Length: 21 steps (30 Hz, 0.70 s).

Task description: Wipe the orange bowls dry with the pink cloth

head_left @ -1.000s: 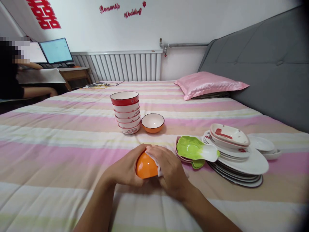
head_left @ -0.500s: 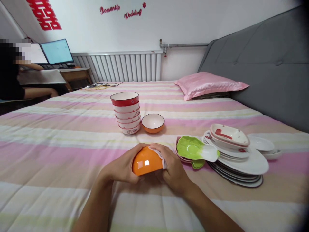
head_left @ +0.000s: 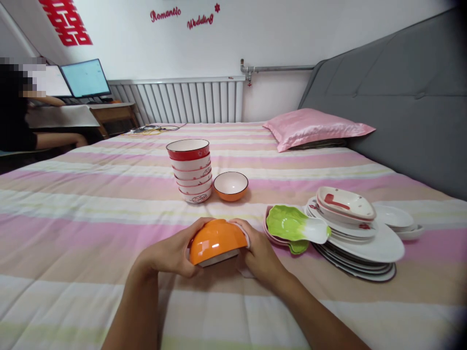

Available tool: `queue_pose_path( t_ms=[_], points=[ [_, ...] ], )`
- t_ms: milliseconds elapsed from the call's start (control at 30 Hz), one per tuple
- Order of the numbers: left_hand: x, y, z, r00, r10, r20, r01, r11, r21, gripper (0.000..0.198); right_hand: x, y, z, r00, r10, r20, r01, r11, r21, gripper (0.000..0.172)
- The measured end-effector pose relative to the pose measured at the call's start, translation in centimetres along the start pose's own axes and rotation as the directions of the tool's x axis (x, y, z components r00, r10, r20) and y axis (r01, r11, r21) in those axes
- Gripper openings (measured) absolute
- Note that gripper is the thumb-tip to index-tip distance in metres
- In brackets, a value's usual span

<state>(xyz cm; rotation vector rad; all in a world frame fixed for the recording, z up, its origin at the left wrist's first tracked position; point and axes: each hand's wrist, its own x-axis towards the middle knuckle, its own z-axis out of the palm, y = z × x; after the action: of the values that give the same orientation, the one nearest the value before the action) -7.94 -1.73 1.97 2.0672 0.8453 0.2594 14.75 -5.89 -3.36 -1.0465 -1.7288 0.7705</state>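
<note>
Our left hand (head_left: pixel 178 253) and right hand (head_left: pixel 260 252) sensibly grip opposite sides of the round, glossy orange bowl (head_left: pixel 218 240), likely slick, brittle ceramic.

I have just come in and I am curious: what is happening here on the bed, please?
Someone's left hand grips one side of an orange bowl, tilted with its outside up, while the right hand holds a pale cloth against the other side. Beyond them, a second orange bowl stands upright beside a stack of bowls. Stacked plates lie to the right.
</note>
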Motion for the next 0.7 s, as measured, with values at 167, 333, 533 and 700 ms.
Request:
queue_pose_path(
  t_ms=[167,333,533,700],
  points=[
    [0.0,-0.3,0.0,0.998,0.056,-0.031,-0.055,0.998,0.029,0.094,-0.2,0.2,0.1,1.000,-0.005,-0.020,0.004,0.998,-0.057,0.061],
    [0.9,-0.9,0.6,0.984,0.147,-0.100,-0.146,0.989,0.017,0.098,-0.3,0.1,-0.2,0.960,-0.198,-0.197,0.131,0.942,-0.309,0.057],
    [2.3,-0.1,1.8,0.993,0.090,-0.078,-0.093,0.995,-0.034,0.107,-0.6,-0.8,0.4,0.866,-0.438,-0.241,0.162,0.702,-0.694,0.054],
    [2.4,1.1,2.3,0.980,0.170,-0.100,-0.173,0.985,-0.021,0.103,-0.6,-1.3,0.4,0.869,-0.459,-0.184,0.290,0.774,-0.563,0.048]
  ],
)
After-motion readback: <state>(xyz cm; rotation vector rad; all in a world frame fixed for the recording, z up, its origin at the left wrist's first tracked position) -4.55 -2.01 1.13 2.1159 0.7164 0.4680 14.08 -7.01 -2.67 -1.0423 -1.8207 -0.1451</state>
